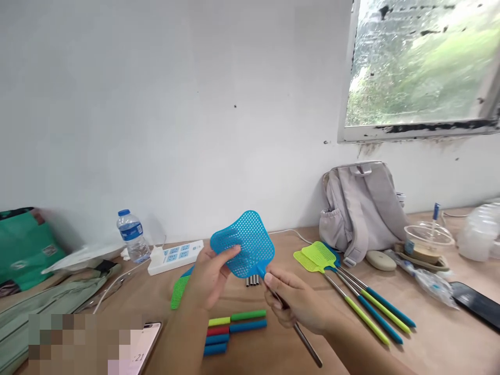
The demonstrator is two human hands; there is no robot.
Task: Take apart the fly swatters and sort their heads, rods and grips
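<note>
My left hand (209, 278) grips the blue perforated swatter head (246, 242) by its lower left edge, thumb across the mesh. My right hand (295, 302) pinches a thin metal rod (308, 346) whose upper end meets the neck of the blue head. Both are held above the wooden table (429, 333). Under my hands lie several loose foam grips (234, 325) in green, red and blue, and a few short metal tube pieces (252, 280). A green swatter head (178, 291) lies flat behind my left hand.
Several assembled swatters (351, 291) lie to the right. A grey backpack (361, 208) leans on the wall, with a plastic cup (427, 237) and a dark phone (474, 302) beyond. At left are a water bottle (132, 234), power strip (175, 256), green bag (23, 250) and another phone (142, 346).
</note>
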